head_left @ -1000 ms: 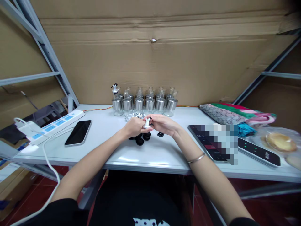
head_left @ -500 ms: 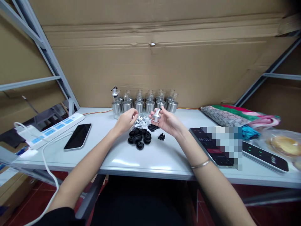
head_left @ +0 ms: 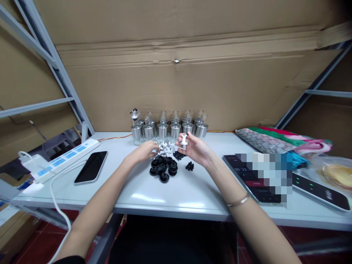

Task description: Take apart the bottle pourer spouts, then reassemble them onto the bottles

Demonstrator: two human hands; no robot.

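One cardboard panel (head_left: 192,88) stands at 12 o'clock, behind a white table (head_left: 132,196) whose middle serves as the dial's centre. A patterned bag (head_left: 283,143) lies between 2 and 3 o'clock; a power strip (head_left: 68,158) slants at 9. Along 12 o'clock stand two rows of glass bottles (head_left: 175,131) with metal sleeves, the leftmost in front topped with a pouring spout. A phone (head_left: 91,167) lies at 9 o'clock, inside the strip.

The right hand (head_left: 197,149), between 1 and 2 o'clock, pinches a white spout (head_left: 184,142) nearly upright above the table, fingertips close around it. The left hand (head_left: 144,151), at 10 o'clock, has its fingers curled at the edge of the white parts; whether they grip one, I cannot tell.

Black stoppers (head_left: 164,168) are heaped near the centre. Just beyond, at the heap's 12 o'clock, lie white parts (head_left: 166,148); at its 1 to 2, dark slim pieces (head_left: 179,156). Smallest, a cluster of black bits (head_left: 189,166) sits at its 3.
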